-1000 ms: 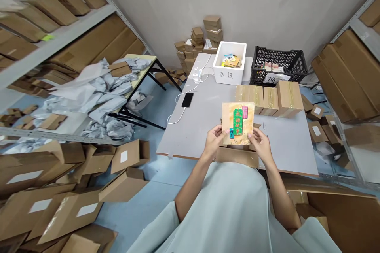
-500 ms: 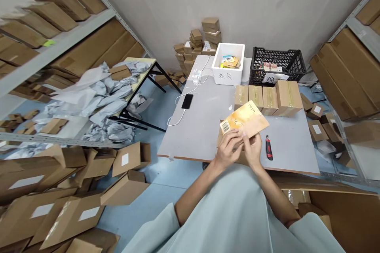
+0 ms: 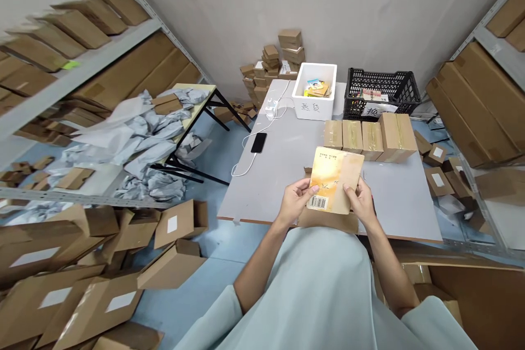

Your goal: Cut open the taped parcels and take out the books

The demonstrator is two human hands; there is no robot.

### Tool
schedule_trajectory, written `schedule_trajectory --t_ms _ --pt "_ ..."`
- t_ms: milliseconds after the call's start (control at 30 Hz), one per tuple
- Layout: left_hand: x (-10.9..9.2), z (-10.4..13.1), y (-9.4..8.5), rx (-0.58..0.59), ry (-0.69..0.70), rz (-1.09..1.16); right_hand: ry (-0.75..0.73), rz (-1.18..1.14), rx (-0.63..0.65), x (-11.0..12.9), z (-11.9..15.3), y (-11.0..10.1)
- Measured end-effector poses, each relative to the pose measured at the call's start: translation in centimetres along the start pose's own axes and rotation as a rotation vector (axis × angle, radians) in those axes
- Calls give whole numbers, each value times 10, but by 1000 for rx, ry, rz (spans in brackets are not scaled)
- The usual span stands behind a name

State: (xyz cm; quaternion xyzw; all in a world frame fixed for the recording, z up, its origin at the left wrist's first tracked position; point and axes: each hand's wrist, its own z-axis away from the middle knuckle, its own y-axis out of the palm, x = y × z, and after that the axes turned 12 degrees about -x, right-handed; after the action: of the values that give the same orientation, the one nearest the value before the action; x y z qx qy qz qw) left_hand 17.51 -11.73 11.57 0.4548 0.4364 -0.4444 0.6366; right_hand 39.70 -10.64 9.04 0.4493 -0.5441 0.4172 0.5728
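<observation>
A yellow and tan book [image 3: 335, 179] with a barcode near its lower left corner is held up over the front of the grey table [image 3: 262, 197]. My left hand [image 3: 296, 200] grips its left edge, thumb on the cover. At the right edge my right hand [image 3: 361, 200] pinches it, thumb also on top. Beneath the book lies a brown cardboard box [image 3: 328, 221], mostly hidden. Four taped boxes [image 3: 372, 139] stand in a row behind the book.
On the table are a black phone [image 3: 258, 143] with a white cable, a white foam box [image 3: 314, 108] and a black crate [image 3: 381, 87]. Shelves with cartons flank both sides. Open cartons [image 3: 174, 224] lie at the lower left.
The book has turned more upright, its barcode now lower. My hands have moved apart to its two side edges. The red cutter seen before is now almost hidden behind my right hand.
</observation>
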Motion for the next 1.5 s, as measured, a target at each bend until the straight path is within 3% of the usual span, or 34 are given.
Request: schedule_trajectory --t_ms 167,267,367,500,567,700,733,800,900,1067,1167,1233,1300,1400,1500 --pt "12 1 10 -245 130 -18 -181 171 -262 5 5 8" --pt "14 6 18 -350 323 -125 -144 123 -86 12 22 18" --pt "15 19 29 -297 523 -234 -97 41 40 16 42 33" --pt "15 35 35 -79 642 -310 -53 11 -76 17 46 41" --pt "10 33 27 -19 625 -329 13 -37 -110 19 36 34" --pt "-12 7 -4 -241 519 -357 188 -179 -23 28 15 12" --pt "-18 1 -11 -226 437 -334 215 -195 10 30 12 7" --pt "-29 -7 -20 -77 224 -249 233 -199 61 33 10 0" --pt "-36 -5 -18 98 8 -164 216 -187 86 32 11 -3" --pt "-29 7 3 14 -11 -118 136 -99 76 24 5 -2" --pt "-23 7 12 -113 106 -132 -73 21 -135 27 0 -3" --pt "-20 6 14 -216 269 -213 -198 101 -232 32 0 -1" --pt "-17 6 15 -290 477 -337 -204 116 -156 35 5 7" --pt "-6 8 17 -311 790 -494 -122 30 11 35 19 31" --pt "11 17 23 -301 1058 -620 -87 -36 -26 30 33 55"
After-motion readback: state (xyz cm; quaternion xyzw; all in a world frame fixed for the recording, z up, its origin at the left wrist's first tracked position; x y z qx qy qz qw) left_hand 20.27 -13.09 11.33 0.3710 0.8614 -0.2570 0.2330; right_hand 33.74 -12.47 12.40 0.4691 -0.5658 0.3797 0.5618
